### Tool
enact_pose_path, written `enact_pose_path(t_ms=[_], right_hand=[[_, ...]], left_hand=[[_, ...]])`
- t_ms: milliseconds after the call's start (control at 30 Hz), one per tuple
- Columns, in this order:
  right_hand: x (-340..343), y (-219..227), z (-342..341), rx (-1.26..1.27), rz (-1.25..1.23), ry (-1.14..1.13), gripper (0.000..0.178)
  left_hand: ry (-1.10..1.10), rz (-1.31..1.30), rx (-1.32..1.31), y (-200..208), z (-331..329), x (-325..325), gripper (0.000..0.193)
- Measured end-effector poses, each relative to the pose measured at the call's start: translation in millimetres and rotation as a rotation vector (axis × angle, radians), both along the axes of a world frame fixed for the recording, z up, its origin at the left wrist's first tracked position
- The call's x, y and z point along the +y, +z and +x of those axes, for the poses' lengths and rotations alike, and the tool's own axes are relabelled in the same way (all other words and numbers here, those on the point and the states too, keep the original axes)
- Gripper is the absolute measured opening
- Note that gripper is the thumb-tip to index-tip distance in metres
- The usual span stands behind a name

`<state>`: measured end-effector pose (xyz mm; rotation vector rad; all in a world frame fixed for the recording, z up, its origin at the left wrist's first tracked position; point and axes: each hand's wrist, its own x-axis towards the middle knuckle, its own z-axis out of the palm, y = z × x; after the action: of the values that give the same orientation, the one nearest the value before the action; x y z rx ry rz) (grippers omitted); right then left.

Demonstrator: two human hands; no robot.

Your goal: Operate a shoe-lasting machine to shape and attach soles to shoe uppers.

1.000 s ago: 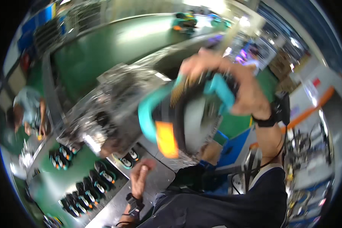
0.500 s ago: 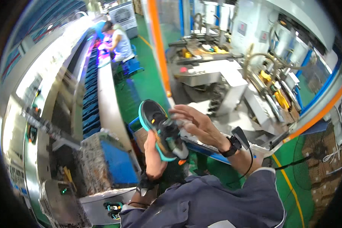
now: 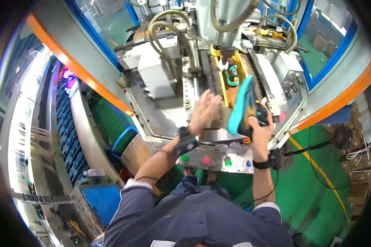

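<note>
Right hand (image 3: pixel 260 133) was clamped on black-and-turquoise shoe (image 3: pixel 239 111) at one o'clock, sole facing ten. Left hand (image 3: pixel 203 113), at twelve, extended, gripped nothing visible. Steady hold clear of yellow fixture (image 3: pixel 224 88) judged prudent.

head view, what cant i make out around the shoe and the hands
In the head view:
Shoe: part of its upper, covered by the right hand.
Left hand: finger edges, blurred, likely by motion.
Teal-and-black item beyond the shoe: fine details, too small.
Brown stack: its right side, cut off by the dark rim.
</note>
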<state>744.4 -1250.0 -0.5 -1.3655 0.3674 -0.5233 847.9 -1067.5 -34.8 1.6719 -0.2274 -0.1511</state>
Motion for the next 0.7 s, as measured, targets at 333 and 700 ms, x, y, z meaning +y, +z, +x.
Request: enact_pose_path(t_ms=[333,700], right_hand=[[-60.4,28.3,-10.8,0.074,-0.23,-0.297,0.051],[-59.6,93.0,234.5,0.537,-0.92,0.141,0.045]], left_hand=[[0.269,0.503,0.037,-129.0,221.8,-104.1,0.079],[-0.163,-0.54,0.721,24.5,88.4,60.2,0.03]])
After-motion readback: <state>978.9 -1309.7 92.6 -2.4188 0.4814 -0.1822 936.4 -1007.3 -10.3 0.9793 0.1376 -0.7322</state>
